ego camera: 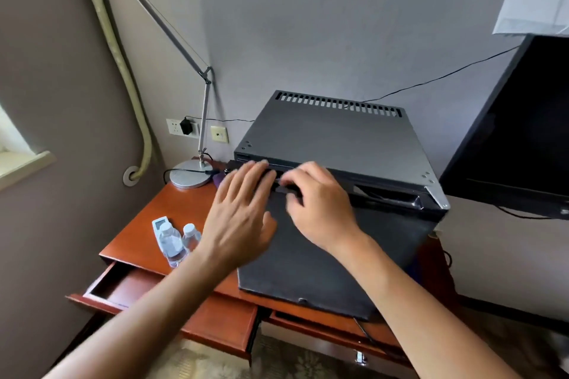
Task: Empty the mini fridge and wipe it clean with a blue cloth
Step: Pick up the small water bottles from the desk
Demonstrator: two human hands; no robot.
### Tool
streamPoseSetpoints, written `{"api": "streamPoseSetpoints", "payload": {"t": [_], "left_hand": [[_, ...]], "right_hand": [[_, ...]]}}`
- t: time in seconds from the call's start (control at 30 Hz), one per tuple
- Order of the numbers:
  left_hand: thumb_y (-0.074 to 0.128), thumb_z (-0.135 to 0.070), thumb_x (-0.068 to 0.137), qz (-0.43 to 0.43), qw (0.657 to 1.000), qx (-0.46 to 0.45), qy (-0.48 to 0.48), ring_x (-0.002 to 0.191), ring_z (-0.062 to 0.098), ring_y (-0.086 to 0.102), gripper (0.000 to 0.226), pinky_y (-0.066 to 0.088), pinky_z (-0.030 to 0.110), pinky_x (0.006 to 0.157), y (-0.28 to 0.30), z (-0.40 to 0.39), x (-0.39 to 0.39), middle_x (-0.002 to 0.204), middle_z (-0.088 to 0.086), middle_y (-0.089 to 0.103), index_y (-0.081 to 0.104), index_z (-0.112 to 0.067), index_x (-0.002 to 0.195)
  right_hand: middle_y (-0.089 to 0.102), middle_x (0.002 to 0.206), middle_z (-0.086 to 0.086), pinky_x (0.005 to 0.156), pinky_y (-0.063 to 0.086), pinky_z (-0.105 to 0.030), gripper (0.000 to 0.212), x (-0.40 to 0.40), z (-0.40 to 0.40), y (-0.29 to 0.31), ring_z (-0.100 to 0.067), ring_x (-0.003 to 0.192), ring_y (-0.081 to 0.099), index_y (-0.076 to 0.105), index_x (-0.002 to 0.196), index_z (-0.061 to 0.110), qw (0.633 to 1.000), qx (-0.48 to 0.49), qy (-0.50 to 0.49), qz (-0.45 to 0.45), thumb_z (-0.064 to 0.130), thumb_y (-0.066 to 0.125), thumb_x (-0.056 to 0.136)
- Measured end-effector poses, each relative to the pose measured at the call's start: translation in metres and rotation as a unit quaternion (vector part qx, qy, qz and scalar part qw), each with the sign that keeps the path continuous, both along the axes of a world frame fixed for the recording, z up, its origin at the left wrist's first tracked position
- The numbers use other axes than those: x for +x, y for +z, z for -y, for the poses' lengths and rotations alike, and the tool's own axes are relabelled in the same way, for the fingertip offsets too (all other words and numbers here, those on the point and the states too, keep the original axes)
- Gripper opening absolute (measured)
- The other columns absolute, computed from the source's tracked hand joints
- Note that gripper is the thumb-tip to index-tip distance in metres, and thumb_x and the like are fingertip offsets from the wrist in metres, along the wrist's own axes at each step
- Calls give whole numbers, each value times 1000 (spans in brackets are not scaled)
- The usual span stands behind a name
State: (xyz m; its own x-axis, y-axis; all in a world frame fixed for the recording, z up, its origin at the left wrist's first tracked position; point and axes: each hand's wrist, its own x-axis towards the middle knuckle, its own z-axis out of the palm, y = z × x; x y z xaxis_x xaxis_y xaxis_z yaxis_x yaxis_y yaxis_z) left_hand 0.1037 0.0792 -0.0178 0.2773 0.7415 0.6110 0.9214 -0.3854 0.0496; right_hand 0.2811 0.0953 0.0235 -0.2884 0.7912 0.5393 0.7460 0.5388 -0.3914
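Because the mini fridge point(335, 144) on the surface point(147, 224) seems closed, your left hand point(243, 212) lies flat-fingered against its door top while your right hand point(320, 203) curls into the handle gap, likely to pull.

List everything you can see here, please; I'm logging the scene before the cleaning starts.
mini fridge: one, dark grey, on the desk, door at the hands
desk: one, reddish wood, left drawer open
water bottles: two, clear, white caps, desk's left
remote: one, white, behind the bottles
lamp: one, silver, round base at desk's back
television: one, black, right
left hand: one, fingers straight, at door's top edge
right hand: one, fingers curled at door's top edge
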Motion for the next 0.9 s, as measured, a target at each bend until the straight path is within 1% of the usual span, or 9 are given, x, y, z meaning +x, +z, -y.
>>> {"api": "streamPoseSetpoints", "payload": {"t": [0.07, 0.13, 0.3, 0.4, 0.5, 0.6, 0.73, 0.83, 0.9], "left_hand": [[59, -35, 79, -52, 997, -48, 3, 153, 27, 26, 77, 21, 51, 124, 15, -22, -20, 162, 9, 35, 44, -11, 151], [55, -42, 81, -94, 990, -103, -2, 155, 20, 22, 77, 14, 53, 126, 25, -41, -41, 163, 2, 34, 40, -16, 153], [44, -47, 77, -130, 977, -151, -70, 156, 15, 18, 86, 12, 55, 126, 32, -62, -71, 168, -3, 25, 30, -23, 159], [42, -46, 69, -122, 967, -197, -103, 157, 13, 10, 97, 9, 56, 126, 38, -63, -76, 170, -5, 16, 23, -25, 161], [49, -42, 61, -30, 935, -315, -161, 157, 7, 3, 105, -4, 59, 124, 55, -68, -90, 171, -8, 13, 24, -27, 161], [54, -36, 52, 10, 900, -396, -181, 156, 12, 13, 111, -4, 57, 124, 64, -70, -111, 169, -5, 21, 29, -28, 160], [52, -31, 54, -44, 893, -397, -209, 157, 14, 5, 113, 0, 56, 126, 31, -49, -132, 171, -2, 11, 19, -25, 163], [48, -28, 64, -63, 897, -373, -230, 157, 9, -2, 107, -2, 51, 127, -10, -29, -137, 172, -8, 4, 11, -27, 164], [49, -34, 74, -96, 906, -338, -236, 156, 6, -5, 99, -2, 47, 127, -33, -17, -132, 171, -10, 2, 10, -27, 164]], "right_hand": [[60, 119, 2, 96, 42, -40, 33, -32, -18, -1, -25, 115, 51, 64, 121, 22, 989, -15, -61, 135, 33, 66, 89], [57, 122, 0, 98, 38, -42, 41, -56, -30, -7, -26, 118, 47, 59, 123, 23, 976, -31, -109, 184, 46, 65, 89], [56, 113, -3, 89, 39, -43, 45, -86, -32, -19, -28, 110, 48, 55, 110, 23, 964, -18, -191, 183, 61, 60, 87], [55, 111, 0, 88, 39, -42, 48, -89, -30, -11, -26, 109, 47, 54, 101, 26, 960, -77, -212, 163, 71, 46, 87], [53, 106, 4, 89, 37, -40, 50, -97, -22, 2, -22, 108, 45, 52, 92, 27, 956, -118, -226, 146, 75, 39, 87], [50, 91, 11, 86, 40, -39, 41, -97, 7, 5, -20, 99, 48, 48, 80, 28, 965, -95, -214, 117, 67, 40, 91], [62, 88, 12, 75, 41, -37, 44, -90, 61, 4, -20, 91, 57, 49, 90, 31, 963, -109, -237, 63, 71, 31, 93], [72, 101, 2, 73, 40, -38, 55, -78, 103, 8, -28, 99, 66, 54, 119, 34, 932, -132, -316, 123, 72, 26, 92], [73, 98, 0, 72, 41, -38, 50, -65, 133, 13, -28, 97, 66, 58, 117, 28, 905, -146, -357, 178, 66, 34, 93]]}}
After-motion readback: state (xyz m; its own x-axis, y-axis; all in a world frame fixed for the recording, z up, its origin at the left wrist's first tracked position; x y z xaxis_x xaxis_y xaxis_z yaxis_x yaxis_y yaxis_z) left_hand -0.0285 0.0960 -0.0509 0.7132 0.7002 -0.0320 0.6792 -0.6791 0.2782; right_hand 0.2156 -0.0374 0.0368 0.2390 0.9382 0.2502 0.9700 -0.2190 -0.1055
